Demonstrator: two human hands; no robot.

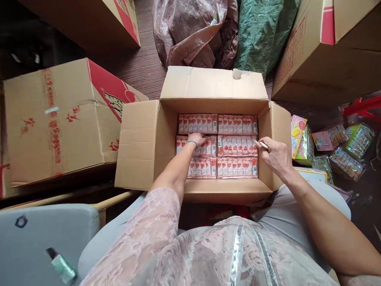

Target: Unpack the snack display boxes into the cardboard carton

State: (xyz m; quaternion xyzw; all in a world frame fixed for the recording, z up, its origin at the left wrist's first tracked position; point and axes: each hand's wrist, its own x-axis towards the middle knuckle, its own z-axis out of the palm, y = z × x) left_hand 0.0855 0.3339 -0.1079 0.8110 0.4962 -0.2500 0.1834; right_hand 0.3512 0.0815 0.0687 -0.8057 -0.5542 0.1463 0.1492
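Open carton (149,139): stands on the floor directly in front of the seated person, all four flaps folded outward.
Contents: six red-and-white multipacks in two columns of three rows, filling the visible layer edge to edge; whether further layers lie beneath cannot be told.
Left hand (197,139): reaches into the carton, fingers curled down onto the middle-row pack of the left column (208,146); it touches the pack, but whether it has a full grip cannot be told.
Right hand (275,155): rests at the right wall of the carton, closed around a thin pale pen-like stick (263,145) whose tip points toward the packs.
Progress, judged: carton is opened and the top layer appears complete; no pack is lifted clear of the row.
Edges: packs sit tight against each other and against the carton walls, leaving no finger gap at the sides; access is from above only.
Open room: closed cartons (56,119) stand close on the left and at the far right; sacks (196,31) lie behind the rear flap; loose snack packs (345,151) crowd the floor to the right.
Clear path: straight upward and back toward the lap.
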